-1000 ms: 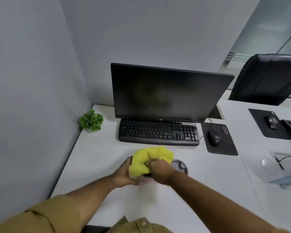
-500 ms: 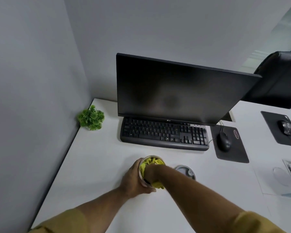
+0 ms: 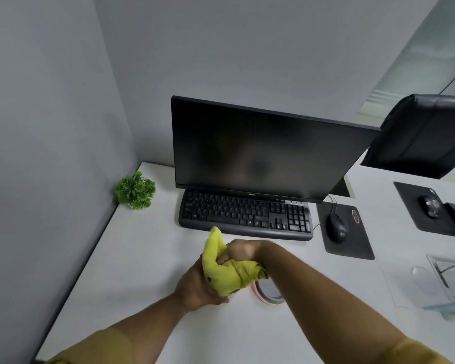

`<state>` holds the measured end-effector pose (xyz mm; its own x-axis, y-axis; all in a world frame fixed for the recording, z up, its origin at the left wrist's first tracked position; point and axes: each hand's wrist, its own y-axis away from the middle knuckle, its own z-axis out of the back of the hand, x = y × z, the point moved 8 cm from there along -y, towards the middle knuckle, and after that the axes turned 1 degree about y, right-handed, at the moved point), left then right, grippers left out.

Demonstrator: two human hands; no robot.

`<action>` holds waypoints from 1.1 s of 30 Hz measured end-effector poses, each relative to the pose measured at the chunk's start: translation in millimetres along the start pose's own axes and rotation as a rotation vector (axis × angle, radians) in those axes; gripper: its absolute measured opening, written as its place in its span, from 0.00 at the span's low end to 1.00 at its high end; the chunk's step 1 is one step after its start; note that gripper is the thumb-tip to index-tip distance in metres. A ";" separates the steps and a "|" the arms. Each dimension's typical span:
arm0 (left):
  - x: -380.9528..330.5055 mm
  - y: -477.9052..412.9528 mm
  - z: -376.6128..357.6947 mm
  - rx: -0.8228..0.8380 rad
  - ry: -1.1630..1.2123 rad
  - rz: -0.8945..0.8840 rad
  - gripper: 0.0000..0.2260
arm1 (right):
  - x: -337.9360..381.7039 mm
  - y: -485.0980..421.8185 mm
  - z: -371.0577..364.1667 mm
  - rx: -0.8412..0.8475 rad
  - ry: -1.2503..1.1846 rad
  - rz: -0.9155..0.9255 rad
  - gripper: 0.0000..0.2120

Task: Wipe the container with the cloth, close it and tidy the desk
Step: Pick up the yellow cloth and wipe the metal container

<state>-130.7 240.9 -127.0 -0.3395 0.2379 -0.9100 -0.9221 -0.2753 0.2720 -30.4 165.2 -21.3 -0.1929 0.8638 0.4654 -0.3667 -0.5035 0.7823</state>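
Note:
A yellow cloth (image 3: 225, 275) is bunched over the container, which is almost wholly hidden under it and my hands. My left hand (image 3: 195, 287) wraps the container's left side from below. My right hand (image 3: 238, 253) is closed on the cloth from above, with one cloth corner sticking up toward the keyboard. The round lid (image 3: 269, 294), pinkish at the rim, lies flat on the white desk (image 3: 132, 271) just right of the container, partly behind my right forearm.
Behind my hands a black keyboard (image 3: 244, 215) sits under a dark monitor (image 3: 260, 151). A mouse (image 3: 336, 228) lies on a black pad (image 3: 352, 245) to the right. A small green plant (image 3: 135, 190) stands by the left wall. A black chair (image 3: 423, 135) and a second mouse pad (image 3: 428, 210) are far right.
My right hand has come up out of the container with the cloth, which now covers the opening and rim again. My left hand still holds the container.

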 end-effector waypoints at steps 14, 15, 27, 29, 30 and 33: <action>7.9 65.9 -90.0 0.114 0.097 0.258 0.19 | -136.1 49.1 36.6 -0.532 0.298 0.045 0.25; 0.3 60.0 -106.4 0.139 0.165 0.291 0.22 | -141.1 36.4 19.6 -0.467 0.326 0.051 0.25; -23.2 18.1 -162.4 0.084 0.313 0.274 0.16 | -156.6 -3.0 -24.3 -0.399 -0.003 -0.012 0.15; -27.6 21.8 -165.0 0.148 0.333 0.308 0.21 | -171.2 2.7 -17.1 -0.312 -0.265 0.004 0.15; -33.0 23.1 -166.3 0.174 0.316 0.310 0.23 | -177.4 9.4 -10.4 -0.288 -0.382 0.043 0.15; -38.5 27.5 -165.7 0.196 0.304 0.359 0.27 | -184.7 37.6 10.7 -0.226 -0.654 0.187 0.09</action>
<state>-112.1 69.8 -136.3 -0.5989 -0.1290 -0.7903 -0.7847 -0.1027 0.6114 1.2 -13.5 -73.3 0.2881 0.5391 0.7914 -0.5737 -0.5645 0.5935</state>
